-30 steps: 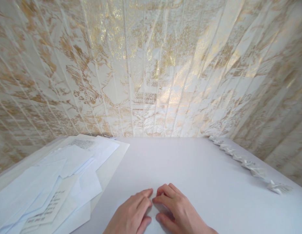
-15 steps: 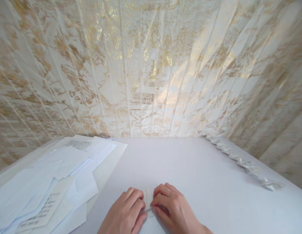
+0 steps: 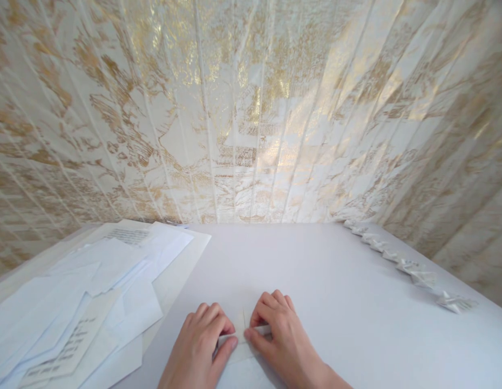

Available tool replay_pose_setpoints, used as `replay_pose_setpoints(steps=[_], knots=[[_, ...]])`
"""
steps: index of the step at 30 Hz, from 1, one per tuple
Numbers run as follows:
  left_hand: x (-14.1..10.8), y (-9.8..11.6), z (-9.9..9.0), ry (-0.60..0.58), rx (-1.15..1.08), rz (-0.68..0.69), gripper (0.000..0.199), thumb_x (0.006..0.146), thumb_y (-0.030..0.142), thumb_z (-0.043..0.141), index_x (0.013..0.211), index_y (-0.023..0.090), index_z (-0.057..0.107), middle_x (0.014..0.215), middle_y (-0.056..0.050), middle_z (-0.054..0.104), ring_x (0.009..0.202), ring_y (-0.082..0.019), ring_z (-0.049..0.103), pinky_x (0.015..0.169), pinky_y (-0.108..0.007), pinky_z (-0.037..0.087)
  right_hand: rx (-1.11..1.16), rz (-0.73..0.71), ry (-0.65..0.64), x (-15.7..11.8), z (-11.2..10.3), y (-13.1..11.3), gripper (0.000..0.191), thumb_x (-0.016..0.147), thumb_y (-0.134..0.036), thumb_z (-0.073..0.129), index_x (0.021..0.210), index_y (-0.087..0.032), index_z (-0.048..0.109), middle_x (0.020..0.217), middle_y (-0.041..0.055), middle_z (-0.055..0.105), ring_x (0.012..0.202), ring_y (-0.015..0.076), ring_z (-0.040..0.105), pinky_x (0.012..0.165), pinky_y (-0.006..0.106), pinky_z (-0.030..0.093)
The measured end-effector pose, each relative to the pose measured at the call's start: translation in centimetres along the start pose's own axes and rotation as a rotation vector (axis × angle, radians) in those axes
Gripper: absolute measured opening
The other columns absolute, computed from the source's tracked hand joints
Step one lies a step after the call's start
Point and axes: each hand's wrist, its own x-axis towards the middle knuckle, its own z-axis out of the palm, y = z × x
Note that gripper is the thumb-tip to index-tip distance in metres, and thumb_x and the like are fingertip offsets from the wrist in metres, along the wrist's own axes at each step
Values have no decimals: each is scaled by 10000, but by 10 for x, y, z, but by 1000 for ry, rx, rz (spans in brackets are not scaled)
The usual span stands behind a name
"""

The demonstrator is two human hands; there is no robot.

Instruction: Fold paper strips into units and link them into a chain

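Note:
A small white sheet of paper (image 3: 243,351) with crease lines lies on the white table in front of me, partly covered by both hands. On its left side, my left hand (image 3: 202,343) pinches the paper between thumb and curled fingers. My right hand (image 3: 277,335) grips the opposite side the same way, with a raised fold showing between its thumb and index finger. The two thumb tips are close together near the middle crease. The lower part of the paper runs down toward the frame's bottom edge.
Loose white papers (image 3: 101,275), some printed, lie heaped along the table's left side. Several small folded paper pieces (image 3: 421,276) form a row along the right edge. A white and gold patterned curtain (image 3: 251,119) hangs behind the white table (image 3: 316,270).
My hands have shifted slightly up in the view. Both thumbs now lie flatter along the fold, and the left thumb has moved up toward its fingers.

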Motion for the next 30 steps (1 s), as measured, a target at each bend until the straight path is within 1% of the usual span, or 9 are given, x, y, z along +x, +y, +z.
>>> replay_pose_setpoints(steps=[4,7,10,14,18,23,27,30], knots=[[-5,0,8,125,-47,3,98,869,135,520,862,228,551,863,5,599,829,-208,555,743,-357,395,-4,6,11,-1,2,-1,185,751,-72,712,711,-191,576,826,-5,609,853,198,512,778,351,355],[-6,-1,11,155,-94,11,152,869,126,488,947,244,543,900,1,601,844,-207,548,757,-357,387,-8,17,5,-1,3,-2,189,755,-66,710,711,-191,576,831,-4,610,855,199,510,785,356,349],[-6,0,11,146,-120,8,183,868,122,481,977,252,550,921,3,611,861,-212,549,773,-366,377,-7,22,-1,1,2,-3,187,761,-116,741,712,-194,578,833,-8,605,862,199,507,795,354,345],[-5,0,11,132,-136,-25,199,852,118,494,974,256,568,925,7,618,871,-217,551,779,-370,367,-6,25,-14,2,2,-6,236,716,-215,805,715,-195,570,843,-11,590,861,197,505,794,342,343],[-5,-3,12,104,-145,-40,236,825,101,475,964,261,579,928,-2,631,880,-224,549,777,-364,371,41,43,-12,2,0,-6,170,734,-152,735,788,-218,587,878,-14,599,881,200,509,809,340,342],[-5,-7,11,69,-146,-58,303,789,72,456,988,260,585,943,-11,631,908,-230,548,783,-367,379,96,102,-53,-2,-13,4,229,718,-54,628,851,-239,611,941,-8,608,933,214,502,844,350,347],[-5,-8,8,35,-137,-63,364,760,48,430,1000,265,597,934,-12,629,910,-230,551,786,-371,386,107,148,-85,-8,-28,15,254,718,-40,581,870,-241,618,971,-4,603,959,217,496,873,364,344],[-7,-11,9,22,-127,-51,375,776,53,394,1010,265,597,953,-21,634,928,-232,551,796,-378,395,107,165,-80,-11,-33,20,247,724,-50,567,875,-238,620,978,1,603,967,221,496,885,372,340]])
